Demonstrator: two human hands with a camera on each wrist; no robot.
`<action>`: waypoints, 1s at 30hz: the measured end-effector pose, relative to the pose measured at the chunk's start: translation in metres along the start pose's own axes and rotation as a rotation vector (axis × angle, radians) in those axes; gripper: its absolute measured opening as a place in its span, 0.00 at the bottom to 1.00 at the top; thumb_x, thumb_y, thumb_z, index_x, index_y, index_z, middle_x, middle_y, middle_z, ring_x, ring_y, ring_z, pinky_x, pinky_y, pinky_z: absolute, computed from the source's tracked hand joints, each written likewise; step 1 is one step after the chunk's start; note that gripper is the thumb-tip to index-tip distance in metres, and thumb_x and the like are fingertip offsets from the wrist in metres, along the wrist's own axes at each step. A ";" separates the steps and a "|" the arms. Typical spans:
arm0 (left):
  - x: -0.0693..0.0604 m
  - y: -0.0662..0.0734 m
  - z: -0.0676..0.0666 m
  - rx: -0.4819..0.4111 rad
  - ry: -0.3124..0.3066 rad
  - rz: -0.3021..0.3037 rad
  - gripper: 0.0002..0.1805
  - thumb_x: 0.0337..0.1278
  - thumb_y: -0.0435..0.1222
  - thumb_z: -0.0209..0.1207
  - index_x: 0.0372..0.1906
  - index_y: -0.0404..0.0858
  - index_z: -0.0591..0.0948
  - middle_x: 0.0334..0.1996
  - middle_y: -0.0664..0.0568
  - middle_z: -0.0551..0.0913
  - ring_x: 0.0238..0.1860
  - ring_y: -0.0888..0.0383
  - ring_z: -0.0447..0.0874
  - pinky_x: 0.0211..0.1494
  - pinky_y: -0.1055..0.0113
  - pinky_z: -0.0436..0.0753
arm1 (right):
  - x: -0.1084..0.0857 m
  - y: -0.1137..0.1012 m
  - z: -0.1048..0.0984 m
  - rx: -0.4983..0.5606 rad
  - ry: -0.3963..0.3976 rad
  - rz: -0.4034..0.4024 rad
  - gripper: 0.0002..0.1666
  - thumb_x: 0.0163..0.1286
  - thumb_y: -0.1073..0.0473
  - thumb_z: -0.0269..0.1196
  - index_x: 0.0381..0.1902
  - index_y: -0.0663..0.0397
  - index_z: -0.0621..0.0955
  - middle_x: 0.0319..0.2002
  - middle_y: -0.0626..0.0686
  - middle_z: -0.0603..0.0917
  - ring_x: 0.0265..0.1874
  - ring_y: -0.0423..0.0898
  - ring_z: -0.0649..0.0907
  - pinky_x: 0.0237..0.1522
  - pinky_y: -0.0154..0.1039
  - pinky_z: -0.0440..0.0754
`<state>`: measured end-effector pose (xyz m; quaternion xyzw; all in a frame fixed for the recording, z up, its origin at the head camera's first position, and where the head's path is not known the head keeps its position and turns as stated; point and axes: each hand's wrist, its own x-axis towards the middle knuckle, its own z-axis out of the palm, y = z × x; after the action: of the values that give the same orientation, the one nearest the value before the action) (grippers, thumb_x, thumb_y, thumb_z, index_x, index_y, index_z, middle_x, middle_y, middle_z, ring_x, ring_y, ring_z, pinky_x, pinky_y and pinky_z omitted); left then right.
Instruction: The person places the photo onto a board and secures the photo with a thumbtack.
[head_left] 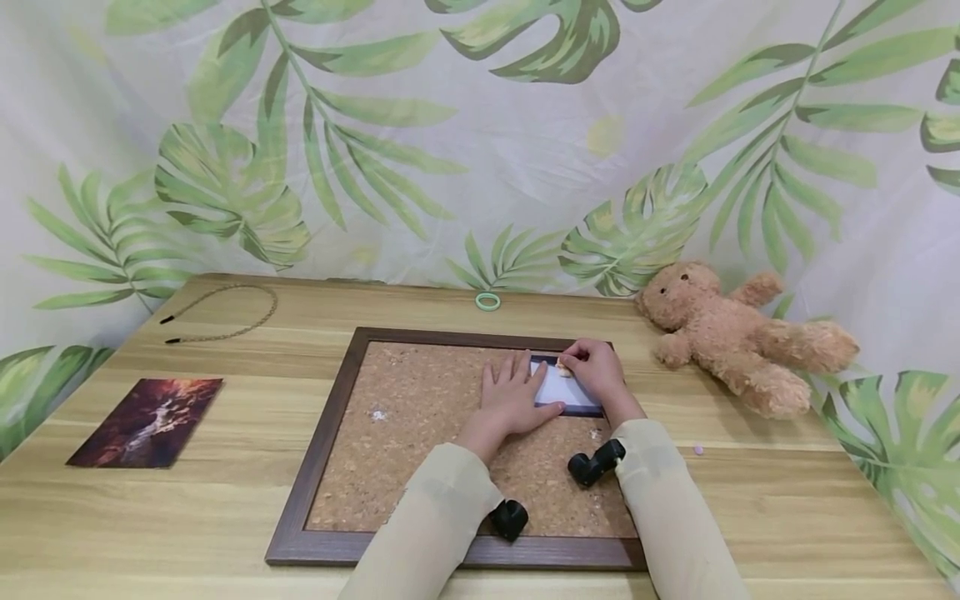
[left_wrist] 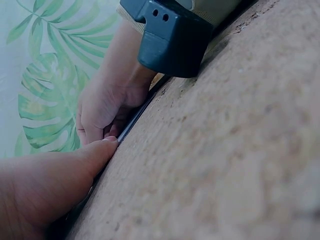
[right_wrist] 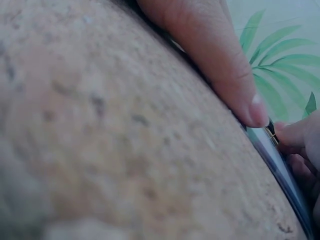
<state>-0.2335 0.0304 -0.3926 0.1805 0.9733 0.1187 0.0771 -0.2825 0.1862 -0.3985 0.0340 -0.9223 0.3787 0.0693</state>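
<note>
Teddy (head_left: 720, 329) far R, photo (head_left: 150, 423) L of corkboard (head_left: 420, 392) on worktop (head_left: 810, 500); L hand (head_left: 513, 402) flat w/ fingers straight at card (head_left: 558, 393), R hand (head_left: 600, 371) pinching sm. thing (head_left: 563, 367) there.

A homelike spot: wood-grain table (head_left: 187, 517), leaf-print cloth (head_left: 517, 158) behind it, 1 plush bear (head_left: 723, 337).

Two bare hands (head_left: 512, 398) (head_left: 597, 371); one small yellowish-orange piece (head_left: 562, 367) at the right fingertips. Under the fingers: one white, dark-blue-edged card (head_left: 561, 392), one brown-framed cork board (head_left: 420, 462). Beyond them: one mint-green ring (head_left: 487, 308). Leftward: one dark-red print (head_left: 150, 423), one braided black-tipped band (head_left: 274, 310). Rightward: one tan plush bear (head_left: 720, 333), one small lilac disc (head_left: 699, 450). Nearer than them: two black wrist devices (head_left: 509, 520) (head_left: 596, 464).
</note>
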 end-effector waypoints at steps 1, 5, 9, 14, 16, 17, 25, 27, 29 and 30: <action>0.000 0.000 0.000 0.000 0.002 0.000 0.40 0.50 0.64 0.38 0.66 0.50 0.50 0.66 0.49 0.40 0.64 0.49 0.31 0.58 0.46 0.34 | 0.000 0.000 0.000 0.000 -0.004 0.000 0.07 0.59 0.60 0.59 0.25 0.56 0.81 0.24 0.51 0.79 0.24 0.46 0.74 0.27 0.37 0.68; 0.000 -0.001 -0.001 0.001 0.003 0.000 0.40 0.50 0.64 0.38 0.66 0.50 0.50 0.66 0.49 0.40 0.64 0.49 0.31 0.58 0.46 0.34 | 0.001 -0.002 -0.001 -0.017 -0.026 -0.006 0.07 0.59 0.61 0.58 0.25 0.56 0.80 0.25 0.51 0.78 0.25 0.47 0.74 0.28 0.38 0.68; -0.001 -0.002 -0.001 -0.003 0.004 0.002 0.40 0.50 0.64 0.38 0.66 0.50 0.51 0.66 0.49 0.40 0.64 0.49 0.31 0.58 0.46 0.34 | 0.001 -0.003 -0.001 -0.033 -0.042 -0.021 0.06 0.59 0.61 0.58 0.25 0.56 0.80 0.24 0.51 0.78 0.24 0.46 0.73 0.27 0.38 0.68; -0.001 -0.003 -0.001 0.002 -0.002 0.001 0.40 0.50 0.65 0.37 0.66 0.50 0.51 0.66 0.49 0.40 0.64 0.49 0.31 0.58 0.46 0.35 | 0.000 -0.006 -0.001 -0.052 -0.043 -0.030 0.07 0.59 0.61 0.58 0.23 0.56 0.80 0.22 0.51 0.78 0.23 0.46 0.73 0.27 0.38 0.68; -0.001 -0.003 0.000 0.006 -0.005 0.004 0.40 0.50 0.65 0.37 0.66 0.51 0.50 0.66 0.49 0.40 0.64 0.49 0.31 0.58 0.46 0.35 | -0.001 -0.006 -0.001 -0.064 -0.045 -0.029 0.07 0.59 0.61 0.58 0.23 0.56 0.80 0.22 0.50 0.78 0.22 0.46 0.73 0.27 0.38 0.68; 0.000 -0.003 0.000 0.009 -0.006 0.006 0.40 0.50 0.65 0.36 0.66 0.51 0.50 0.66 0.49 0.40 0.64 0.49 0.31 0.58 0.46 0.35 | -0.001 -0.007 -0.001 -0.071 -0.047 -0.027 0.07 0.59 0.61 0.58 0.23 0.56 0.79 0.22 0.50 0.78 0.22 0.46 0.73 0.27 0.39 0.68; 0.001 -0.002 0.000 0.014 0.000 0.006 0.40 0.50 0.65 0.37 0.66 0.51 0.50 0.66 0.50 0.40 0.64 0.49 0.31 0.58 0.46 0.34 | -0.001 -0.007 -0.001 -0.122 -0.038 -0.040 0.06 0.57 0.61 0.59 0.22 0.55 0.79 0.21 0.50 0.77 0.22 0.46 0.73 0.27 0.39 0.68; 0.000 -0.001 0.000 0.010 -0.004 0.006 0.40 0.50 0.65 0.37 0.66 0.51 0.50 0.66 0.50 0.40 0.64 0.49 0.30 0.58 0.46 0.33 | -0.002 -0.005 -0.001 -0.114 -0.034 -0.036 0.06 0.58 0.61 0.59 0.22 0.55 0.79 0.21 0.50 0.77 0.22 0.46 0.73 0.26 0.38 0.68; 0.000 0.000 0.000 0.007 -0.005 0.006 0.40 0.50 0.65 0.37 0.66 0.51 0.51 0.66 0.49 0.40 0.64 0.49 0.30 0.58 0.46 0.33 | -0.002 -0.004 -0.001 -0.087 -0.030 -0.026 0.06 0.58 0.61 0.59 0.23 0.56 0.79 0.21 0.50 0.76 0.21 0.46 0.72 0.25 0.38 0.67; 0.000 0.000 0.001 0.007 -0.003 0.004 0.40 0.50 0.65 0.37 0.66 0.50 0.51 0.66 0.49 0.40 0.64 0.49 0.30 0.58 0.46 0.33 | -0.002 -0.003 -0.001 -0.065 -0.029 -0.017 0.06 0.58 0.61 0.59 0.24 0.56 0.79 0.21 0.50 0.76 0.22 0.46 0.72 0.25 0.38 0.67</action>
<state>-0.2335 0.0303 -0.3932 0.1830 0.9732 0.1152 0.0779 -0.2797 0.1849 -0.3964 0.0450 -0.9346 0.3475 0.0603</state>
